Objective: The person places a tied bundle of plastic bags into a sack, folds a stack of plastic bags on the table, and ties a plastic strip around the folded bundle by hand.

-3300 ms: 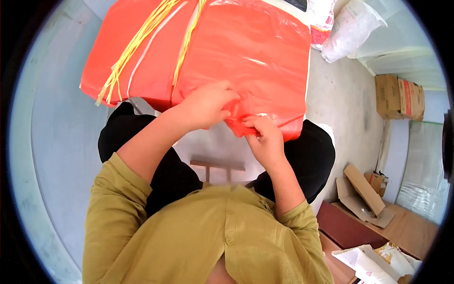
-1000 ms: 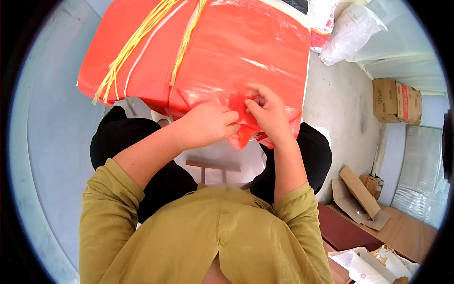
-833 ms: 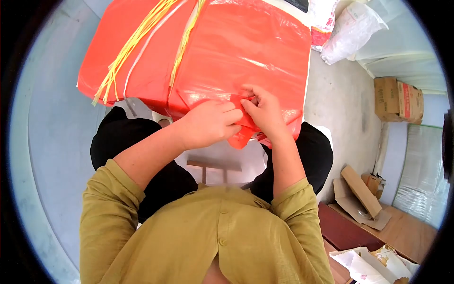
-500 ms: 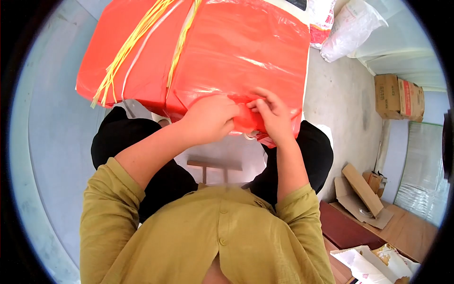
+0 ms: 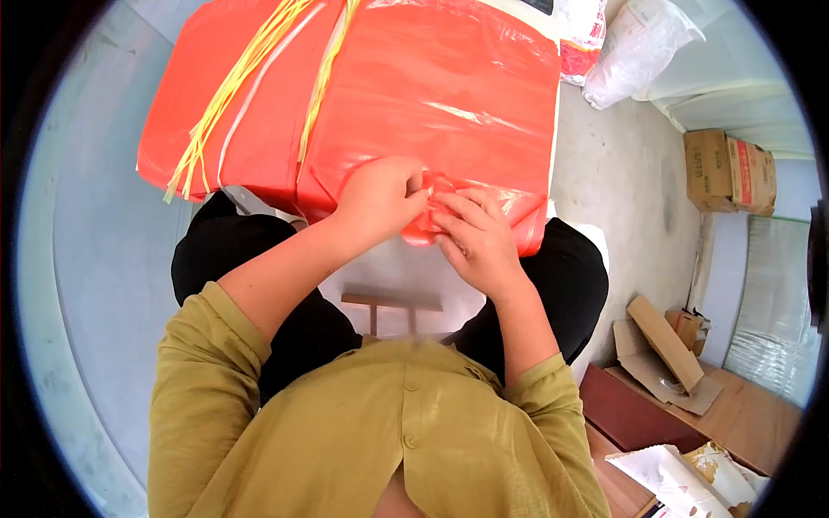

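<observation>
A glossy red plastic sheet (image 5: 449, 95) covers the surface in front of me and hangs over its near edge. At that edge my left hand (image 5: 380, 203) is closed on a gathered fold of the red plastic, its fingertips mostly hidden. Just right of it, my right hand (image 5: 479, 237) has its fingers curled over the same bunched plastic. The fingers of both hands nearly meet there. Yellow strips (image 5: 229, 95) and a thin white strip (image 5: 259, 82) lie across the sheet on the left; a second yellow bundle (image 5: 321, 91) runs beside them.
White plastic bags (image 5: 635, 52) stand beyond the right edge of the sheet. A cardboard box (image 5: 730, 173) is by the right wall. Opened cardboard (image 5: 661, 354) lies on a brown wooden surface (image 5: 747, 414) at lower right. Below my hands is a wooden bar (image 5: 393, 302) between my knees.
Both hands have shifted slightly and drawn together on the plastic. The flap that hung down between them is now bunched up, and the right fingers have folded over it.
</observation>
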Demonstrator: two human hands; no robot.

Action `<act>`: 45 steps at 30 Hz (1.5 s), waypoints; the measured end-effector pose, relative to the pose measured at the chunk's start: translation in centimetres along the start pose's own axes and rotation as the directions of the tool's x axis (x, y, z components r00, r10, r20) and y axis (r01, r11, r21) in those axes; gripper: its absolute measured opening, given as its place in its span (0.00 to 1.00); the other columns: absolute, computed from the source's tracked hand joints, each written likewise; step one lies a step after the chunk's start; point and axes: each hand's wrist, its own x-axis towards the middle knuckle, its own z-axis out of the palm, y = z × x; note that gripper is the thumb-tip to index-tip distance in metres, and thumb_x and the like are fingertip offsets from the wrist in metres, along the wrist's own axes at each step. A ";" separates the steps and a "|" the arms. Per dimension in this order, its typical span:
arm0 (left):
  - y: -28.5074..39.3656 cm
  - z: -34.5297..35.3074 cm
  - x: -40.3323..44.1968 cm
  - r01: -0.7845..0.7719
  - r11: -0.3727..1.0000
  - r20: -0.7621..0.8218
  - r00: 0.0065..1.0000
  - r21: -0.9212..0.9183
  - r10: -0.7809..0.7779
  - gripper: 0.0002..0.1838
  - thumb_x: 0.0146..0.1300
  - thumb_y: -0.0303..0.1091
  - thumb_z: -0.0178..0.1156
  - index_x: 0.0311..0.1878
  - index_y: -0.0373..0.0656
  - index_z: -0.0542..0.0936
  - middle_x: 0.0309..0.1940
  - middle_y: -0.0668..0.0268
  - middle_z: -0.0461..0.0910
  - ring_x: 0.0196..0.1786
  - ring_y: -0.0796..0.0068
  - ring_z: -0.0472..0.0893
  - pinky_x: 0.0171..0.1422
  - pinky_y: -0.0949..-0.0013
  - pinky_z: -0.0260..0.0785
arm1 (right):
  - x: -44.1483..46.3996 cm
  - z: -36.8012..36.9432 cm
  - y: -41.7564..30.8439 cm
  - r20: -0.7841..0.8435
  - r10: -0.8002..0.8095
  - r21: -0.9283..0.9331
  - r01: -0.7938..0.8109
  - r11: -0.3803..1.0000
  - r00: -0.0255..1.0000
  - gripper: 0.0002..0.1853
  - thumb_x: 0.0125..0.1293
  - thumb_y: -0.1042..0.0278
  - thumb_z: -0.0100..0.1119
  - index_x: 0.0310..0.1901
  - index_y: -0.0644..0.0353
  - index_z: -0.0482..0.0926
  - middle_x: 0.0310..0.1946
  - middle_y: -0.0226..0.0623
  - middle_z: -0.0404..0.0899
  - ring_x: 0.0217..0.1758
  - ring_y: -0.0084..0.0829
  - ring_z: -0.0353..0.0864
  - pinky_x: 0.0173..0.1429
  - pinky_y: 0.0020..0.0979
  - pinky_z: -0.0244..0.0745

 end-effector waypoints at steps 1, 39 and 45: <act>0.1 -0.1 0.0 0.018 1.000 0.014 1.000 -0.007 -0.018 0.08 0.59 0.30 0.68 0.35 0.37 0.78 0.28 0.58 0.79 0.30 0.62 0.80 0.36 0.61 0.72 | 0.1 0.0 0.2 0.009 0.008 -0.041 -0.008 0.999 1.000 0.22 0.53 0.71 0.74 0.52 0.60 0.86 0.62 0.38 0.81 0.64 0.47 0.77 0.67 0.47 0.74; -3.7 -8.2 2.3 0.215 0.960 -0.094 0.975 0.181 -0.200 0.13 0.68 0.35 0.64 0.51 0.41 0.79 0.41 0.51 0.86 0.48 0.50 0.85 0.52 0.54 0.76 | 5.0 -4.6 10.9 0.237 0.505 0.275 -0.556 0.784 0.830 0.16 0.71 0.61 0.67 0.53 0.62 0.82 0.32 0.23 0.79 0.36 0.18 0.74 0.44 0.26 0.71; -3.5 -7.9 2.0 0.212 0.967 -0.169 0.968 0.142 -0.187 0.12 0.68 0.32 0.65 0.50 0.40 0.76 0.42 0.53 0.85 0.49 0.53 0.85 0.55 0.57 0.76 | -1.8 -5.4 8.8 0.069 0.760 0.378 -0.722 0.580 0.647 0.17 0.71 0.70 0.64 0.58 0.65 0.75 0.38 0.41 0.84 0.41 0.29 0.83 0.48 0.34 0.79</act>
